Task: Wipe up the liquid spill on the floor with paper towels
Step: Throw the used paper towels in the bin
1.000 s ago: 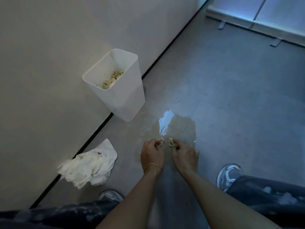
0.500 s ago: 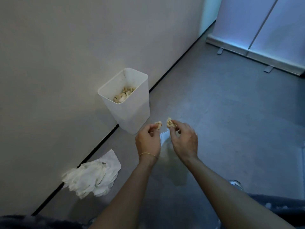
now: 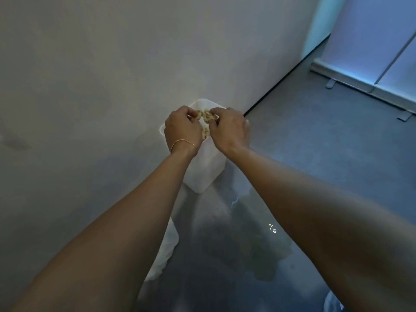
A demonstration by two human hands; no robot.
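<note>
Both my hands are held over the open top of a white bin (image 3: 208, 170) that stands against the wall. My left hand (image 3: 182, 129) pinches a small soggy, yellowish wad of paper towel (image 3: 199, 113). My right hand (image 3: 229, 129) pinches a second wet wad (image 3: 208, 115) right beside it. More stained wads (image 3: 205, 132) lie inside the bin below them. The liquid spill (image 3: 258, 244) shines on the grey floor between my forearms. A pile of clean white paper towels (image 3: 165, 251) lies at the foot of the wall, mostly hidden by my left forearm.
The beige wall (image 3: 90, 86) runs along the left with a dark baseboard line. A light panel on a metal base (image 3: 360, 85) stands at the far right. My shoe (image 3: 333, 301) shows at the bottom right.
My hands lifted the two wet wads from the spill and carried them forward, over the bin's opening. My view tilted up and closer to the bin.
</note>
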